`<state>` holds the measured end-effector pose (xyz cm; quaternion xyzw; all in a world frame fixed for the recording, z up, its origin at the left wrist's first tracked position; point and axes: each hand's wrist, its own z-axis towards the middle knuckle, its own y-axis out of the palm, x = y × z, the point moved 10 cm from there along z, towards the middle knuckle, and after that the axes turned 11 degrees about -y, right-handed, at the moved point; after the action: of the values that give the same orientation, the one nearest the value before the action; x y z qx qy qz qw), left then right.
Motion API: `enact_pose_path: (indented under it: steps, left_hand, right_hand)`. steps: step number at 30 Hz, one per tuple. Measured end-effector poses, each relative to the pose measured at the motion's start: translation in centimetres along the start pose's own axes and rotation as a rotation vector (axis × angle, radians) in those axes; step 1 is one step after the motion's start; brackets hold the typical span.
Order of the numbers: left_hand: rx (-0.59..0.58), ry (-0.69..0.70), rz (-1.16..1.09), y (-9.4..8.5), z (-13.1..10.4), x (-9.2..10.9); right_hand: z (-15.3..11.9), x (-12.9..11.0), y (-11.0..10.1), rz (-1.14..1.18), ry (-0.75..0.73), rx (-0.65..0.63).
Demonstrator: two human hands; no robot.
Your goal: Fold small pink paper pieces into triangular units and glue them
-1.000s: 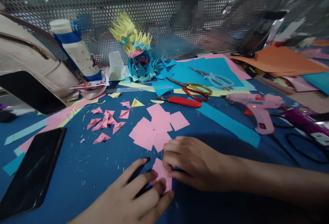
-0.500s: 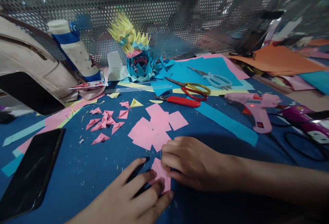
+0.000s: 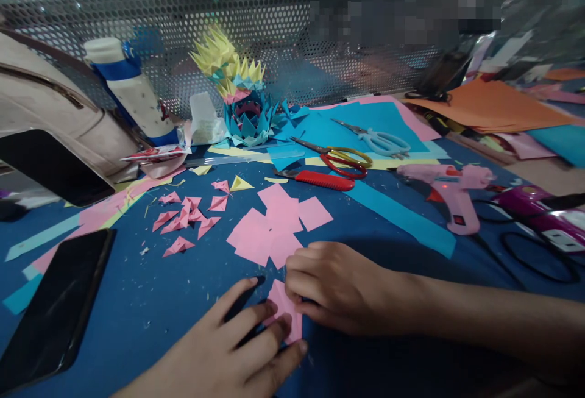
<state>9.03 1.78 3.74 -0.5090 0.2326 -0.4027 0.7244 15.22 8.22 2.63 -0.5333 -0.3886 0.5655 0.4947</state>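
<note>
A small pink paper piece (image 3: 291,320) lies on the blue table near the front edge. My left hand (image 3: 242,340) rests over its left part, fingers spread, with fingertips touching the paper. At the paper's right edge is my right hand (image 3: 338,288), its fingers curled together and pressed on the paper. Just beyond them several flat pink squares (image 3: 283,215) overlap one another. Folded pink pieces (image 3: 185,218) are grouped to the left of the squares.
Two phones (image 3: 59,300) and a bag (image 3: 55,99) are on the left. Behind the squares are scissors (image 3: 347,160), a red-handled cutter (image 3: 324,180) and a folded paper model (image 3: 249,111). A pink glue gun (image 3: 461,203) and a power strip (image 3: 543,209) with cables lie right.
</note>
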Motion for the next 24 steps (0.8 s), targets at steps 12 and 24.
enact_pose_path:
  steps: [12, 24]
  left_hand:
    - [-0.085, 0.024, 0.01, 0.02, 0.6, -0.16]
    - [-0.02, 0.024, -0.001, -0.23, 0.58, 0.08]
  right_hand:
    - [0.0, 0.22, 0.48, 0.049, 0.011, -0.04]
    - [0.12, 0.18, 0.21, 0.033, 0.012, -0.04]
